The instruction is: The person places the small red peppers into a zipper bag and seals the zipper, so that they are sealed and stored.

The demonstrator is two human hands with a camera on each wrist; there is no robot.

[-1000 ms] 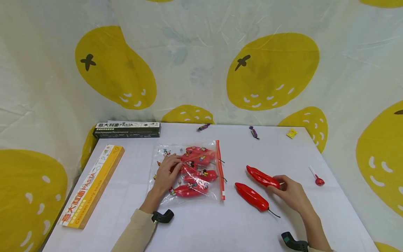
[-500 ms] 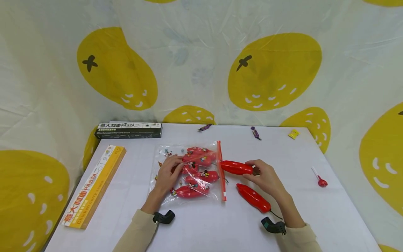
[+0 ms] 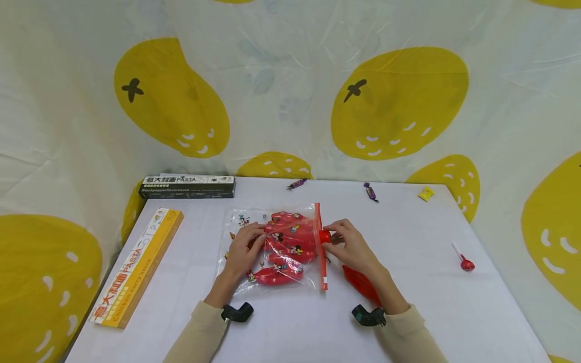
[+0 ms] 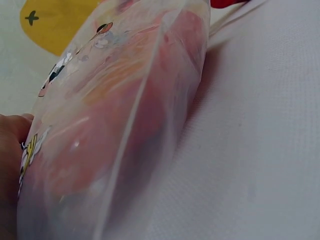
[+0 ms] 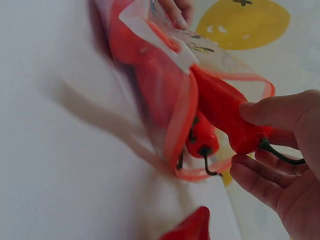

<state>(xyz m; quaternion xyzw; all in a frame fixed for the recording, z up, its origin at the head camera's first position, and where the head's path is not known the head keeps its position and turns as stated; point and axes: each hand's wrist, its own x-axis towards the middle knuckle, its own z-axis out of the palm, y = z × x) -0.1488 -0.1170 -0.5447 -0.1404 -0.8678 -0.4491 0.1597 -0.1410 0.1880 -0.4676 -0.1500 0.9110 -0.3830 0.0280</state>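
Our hands meet at a clear plastic zip bag [image 3: 272, 247] printed with small cartoon figures and edged with an orange-red zipper strip [image 3: 320, 247], lying flat near the middle of the white cloth-covered surface [image 3: 422, 282]. Our right hand [image 3: 351, 247] pinches the stem end of a glossy red plastic chilli pepper [image 5: 225, 112] between thumb and curled fingers; in the right wrist view most of its smooth, tapered body is already inside the bag's gaping mouth, its thin dark stem trailing across the palm. Our left hand [image 3: 242, 249] rests on top of the bag with fingers bent, pressing or holding the film at the far side of the mouth; the left wrist view shows only the thumb edge against the hazy plastic.

Inside the bag lie several more shiny red peppers, piled together and blurred by the wrinkled film. Another red plastic pepper [image 3: 360, 285] lies on the surface just beside the bag, partly hidden under our right forearm.

To the left sit a long yellow cardboard pasta box [image 3: 138, 267] and, farther back, a long black pasta box [image 3: 188, 186]. A red lollipop [image 3: 465, 261] lies well apart on the right.
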